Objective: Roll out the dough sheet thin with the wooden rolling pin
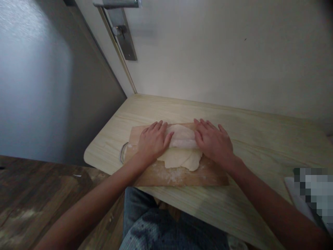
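Note:
A flat sheet of pale dough (182,159) lies on a floured wooden board (179,177). Across it runs a rolling pin (183,143), with part of the dough lapped over it. My left hand (153,140) lies flat on the pin's left end, fingers stretched out. On the right end my right hand (213,142) rests the same way, palm down and fingers spread. Both hands press on the pin without gripping it.
The board sits on a light wooden table (273,139) against a white wall. A clear round rim (121,153) peeks from under the board's left edge. A door with a metal handle plate (125,34) stands at the back left. A white item (293,198) lies at the right edge.

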`<action>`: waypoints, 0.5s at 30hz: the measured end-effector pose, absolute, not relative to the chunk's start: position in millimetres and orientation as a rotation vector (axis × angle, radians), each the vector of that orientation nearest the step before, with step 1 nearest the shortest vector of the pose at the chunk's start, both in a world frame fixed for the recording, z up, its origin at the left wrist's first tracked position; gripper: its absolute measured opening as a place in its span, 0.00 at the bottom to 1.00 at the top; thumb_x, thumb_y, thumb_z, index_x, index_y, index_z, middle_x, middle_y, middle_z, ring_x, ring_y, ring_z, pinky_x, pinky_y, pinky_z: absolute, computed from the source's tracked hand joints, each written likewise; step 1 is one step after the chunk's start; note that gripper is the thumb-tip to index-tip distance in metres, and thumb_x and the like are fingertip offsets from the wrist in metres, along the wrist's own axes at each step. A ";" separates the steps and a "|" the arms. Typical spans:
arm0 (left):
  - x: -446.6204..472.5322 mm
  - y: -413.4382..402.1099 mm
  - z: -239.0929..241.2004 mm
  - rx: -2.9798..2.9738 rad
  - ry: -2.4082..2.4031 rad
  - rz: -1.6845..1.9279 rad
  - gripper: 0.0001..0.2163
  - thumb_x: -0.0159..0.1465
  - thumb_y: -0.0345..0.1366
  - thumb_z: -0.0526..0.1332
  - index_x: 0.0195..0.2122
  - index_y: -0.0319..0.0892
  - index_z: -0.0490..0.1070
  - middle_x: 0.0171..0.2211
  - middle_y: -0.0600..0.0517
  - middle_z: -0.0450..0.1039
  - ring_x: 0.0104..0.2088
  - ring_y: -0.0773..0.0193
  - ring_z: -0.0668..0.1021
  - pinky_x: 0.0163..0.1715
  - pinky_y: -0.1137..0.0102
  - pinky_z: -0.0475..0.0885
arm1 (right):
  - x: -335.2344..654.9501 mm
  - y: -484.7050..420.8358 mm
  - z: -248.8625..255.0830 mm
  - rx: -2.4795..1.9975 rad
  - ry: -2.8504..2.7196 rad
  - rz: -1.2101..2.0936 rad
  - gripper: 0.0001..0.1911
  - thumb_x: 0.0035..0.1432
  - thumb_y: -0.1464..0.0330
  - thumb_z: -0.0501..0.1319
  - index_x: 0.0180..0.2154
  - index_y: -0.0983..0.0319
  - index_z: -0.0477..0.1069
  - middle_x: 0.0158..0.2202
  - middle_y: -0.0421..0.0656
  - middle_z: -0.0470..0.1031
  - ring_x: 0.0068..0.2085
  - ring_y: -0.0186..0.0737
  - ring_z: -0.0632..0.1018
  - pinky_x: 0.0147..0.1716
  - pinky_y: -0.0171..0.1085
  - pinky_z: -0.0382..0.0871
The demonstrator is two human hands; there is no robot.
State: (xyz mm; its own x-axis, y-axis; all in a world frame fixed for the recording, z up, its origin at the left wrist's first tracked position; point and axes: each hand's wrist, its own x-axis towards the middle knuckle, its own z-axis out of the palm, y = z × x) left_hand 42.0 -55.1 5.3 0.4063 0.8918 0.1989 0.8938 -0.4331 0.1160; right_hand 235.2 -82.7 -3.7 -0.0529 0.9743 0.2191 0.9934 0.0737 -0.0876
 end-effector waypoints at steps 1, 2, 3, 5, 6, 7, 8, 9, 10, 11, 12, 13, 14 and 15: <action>43.5 -52.1 6.0 -2.616 -1.676 -0.376 0.22 0.66 0.46 0.42 0.52 0.38 0.63 0.53 0.42 0.67 0.53 0.53 0.68 0.49 0.62 0.62 | 235.9 -78.0 -3.2 -2.017 -2.127 -0.102 0.26 0.60 0.66 0.44 0.58 0.64 0.58 0.58 0.51 0.62 0.57 0.51 0.64 0.53 0.56 0.54; 45.2 -48.9 6.7 -2.603 -1.686 -0.389 0.22 0.66 0.46 0.42 0.51 0.38 0.64 0.52 0.42 0.67 0.52 0.53 0.69 0.48 0.63 0.63 | 236.5 -73.2 -2.6 -2.033 -2.122 -0.077 0.26 0.59 0.66 0.44 0.58 0.65 0.58 0.58 0.51 0.62 0.57 0.52 0.64 0.53 0.56 0.54; 47.0 -45.4 7.2 -2.591 -1.698 -0.400 0.21 0.66 0.46 0.42 0.50 0.39 0.65 0.51 0.43 0.68 0.51 0.54 0.70 0.47 0.64 0.63 | 237.2 -68.2 -1.9 -2.043 -2.112 -0.055 0.26 0.59 0.66 0.45 0.58 0.65 0.58 0.57 0.51 0.63 0.57 0.52 0.64 0.53 0.56 0.55; 50.8 -37.8 8.0 -2.576 -1.723 -0.415 0.21 0.66 0.46 0.42 0.47 0.39 0.67 0.48 0.44 0.70 0.48 0.55 0.71 0.45 0.65 0.64 | 238.3 -58.2 -0.5 -2.054 -2.085 -0.026 0.26 0.58 0.66 0.45 0.58 0.66 0.58 0.57 0.52 0.64 0.55 0.52 0.66 0.52 0.54 0.56; 52.6 -33.6 8.4 -2.572 -1.737 -0.422 0.21 0.66 0.46 0.42 0.46 0.40 0.67 0.46 0.44 0.71 0.47 0.55 0.72 0.44 0.65 0.64 | 238.8 -53.3 0.4 -2.058 -2.075 -0.016 0.26 0.58 0.66 0.45 0.57 0.67 0.58 0.56 0.53 0.64 0.54 0.52 0.67 0.51 0.53 0.57; 54.3 -29.4 8.7 -2.572 -1.752 -0.424 0.21 0.66 0.46 0.41 0.44 0.40 0.68 0.44 0.44 0.72 0.46 0.55 0.72 0.43 0.65 0.64 | 239.3 -48.6 1.3 -2.062 -2.065 -0.014 0.26 0.57 0.67 0.45 0.57 0.69 0.59 0.55 0.54 0.66 0.53 0.53 0.68 0.50 0.52 0.59; 55.9 -25.2 9.1 -2.577 -1.766 -0.421 0.21 0.67 0.46 0.40 0.43 0.40 0.68 0.43 0.44 0.72 0.44 0.55 0.73 0.42 0.65 0.65 | 239.6 -44.4 2.3 -2.064 -2.056 -0.027 0.26 0.57 0.67 0.46 0.56 0.69 0.60 0.53 0.55 0.67 0.51 0.53 0.70 0.49 0.51 0.60; 57.2 -21.1 9.5 -2.579 -1.785 -0.418 0.22 0.67 0.46 0.39 0.41 0.40 0.69 0.41 0.45 0.72 0.42 0.56 0.73 0.41 0.65 0.65 | 239.7 -40.7 3.3 -2.066 -2.049 -0.051 0.25 0.57 0.67 0.46 0.54 0.70 0.61 0.51 0.56 0.69 0.49 0.53 0.71 0.47 0.50 0.61; 58.3 -17.2 9.8 -2.577 -1.806 -0.413 0.23 0.67 0.47 0.39 0.40 0.40 0.69 0.40 0.45 0.73 0.41 0.56 0.74 0.40 0.66 0.65 | 239.6 -37.5 4.2 -2.065 -2.040 -0.084 0.24 0.56 0.67 0.47 0.53 0.70 0.63 0.48 0.56 0.71 0.46 0.53 0.72 0.45 0.49 0.62; 59.2 -13.5 10.2 -2.575 -1.826 -0.405 0.23 0.67 0.47 0.38 0.39 0.40 0.69 0.40 0.45 0.73 0.40 0.56 0.74 0.39 0.66 0.65 | 239.3 -34.8 5.2 -2.063 -2.027 -0.125 0.23 0.56 0.67 0.47 0.51 0.70 0.64 0.45 0.56 0.73 0.43 0.53 0.73 0.43 0.48 0.63; 59.9 -10.1 10.5 -2.570 -1.842 -0.397 0.24 0.67 0.47 0.37 0.38 0.39 0.69 0.39 0.45 0.73 0.39 0.57 0.74 0.39 0.66 0.65 | 238.6 -32.6 6.1 -2.059 -2.011 -0.170 0.22 0.57 0.67 0.47 0.50 0.70 0.65 0.42 0.56 0.73 0.41 0.52 0.74 0.40 0.47 0.63; 60.5 -6.7 10.7 -2.561 -1.857 -0.389 0.25 0.67 0.47 0.37 0.38 0.39 0.70 0.39 0.44 0.73 0.38 0.56 0.74 0.38 0.65 0.65 | 237.6 -30.8 6.9 -2.055 -1.997 -0.212 0.21 0.57 0.68 0.46 0.48 0.70 0.66 0.40 0.56 0.74 0.40 0.51 0.74 0.38 0.46 0.64; 60.9 -3.3 10.7 -2.547 -1.873 -0.379 0.25 0.67 0.47 0.36 0.38 0.39 0.70 0.39 0.44 0.73 0.38 0.56 0.74 0.38 0.65 0.66 | 236.5 -29.0 7.7 -2.054 -1.988 -0.240 0.21 0.57 0.69 0.45 0.48 0.69 0.66 0.39 0.56 0.74 0.39 0.51 0.74 0.37 0.45 0.64; 61.2 0.4 10.6 -2.533 -1.893 -0.363 0.26 0.66 0.47 0.36 0.38 0.38 0.70 0.39 0.43 0.73 0.39 0.55 0.74 0.38 0.64 0.66 | 235.5 -27.2 8.3 -2.064 -1.982 -0.249 0.21 0.57 0.69 0.44 0.47 0.69 0.67 0.38 0.55 0.74 0.38 0.50 0.74 0.36 0.44 0.64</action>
State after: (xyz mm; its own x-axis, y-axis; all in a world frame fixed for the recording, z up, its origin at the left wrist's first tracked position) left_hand 61.2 0.4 10.6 0.2669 0.9509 0.1566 0.9415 -0.2919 0.1685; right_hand 235.5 -27.2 8.3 0.0500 0.9507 0.3060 0.9969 -0.0287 -0.0739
